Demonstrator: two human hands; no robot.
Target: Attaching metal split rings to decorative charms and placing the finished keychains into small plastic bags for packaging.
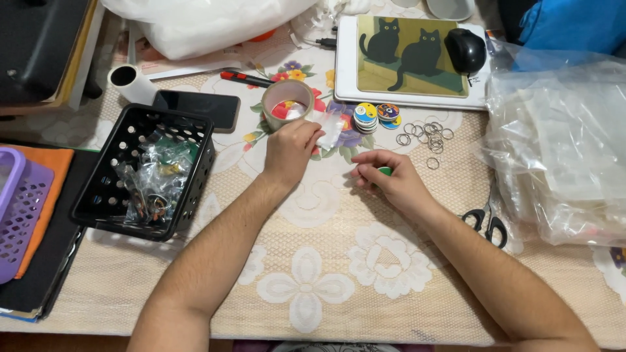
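Your left hand rests on the worktop just below the roll of tape, its fingers closed on a small clear bag that lies between the roll and the stack of round badges. Your right hand sits just beside it, fingers curled round a small green round piece; only its edge shows, so you cannot tell exactly what it is, though it looks like one more badge.

Judging by this, you are at the bagging step: one piece in the right hand, an open-ended bag in the left. The next move calls for you to bring the two hands together, hold the mouth of the bag open with the left fingers, and slide the green piece in flat so that it does not catch on the thin plastic.

The loose metal rings lie scattered to the right of the badges, near the white tray with the cat mat. The black basket to your left holds filled bags. The scissors lie by your right forearm, next to the heap of clear plastic bags.
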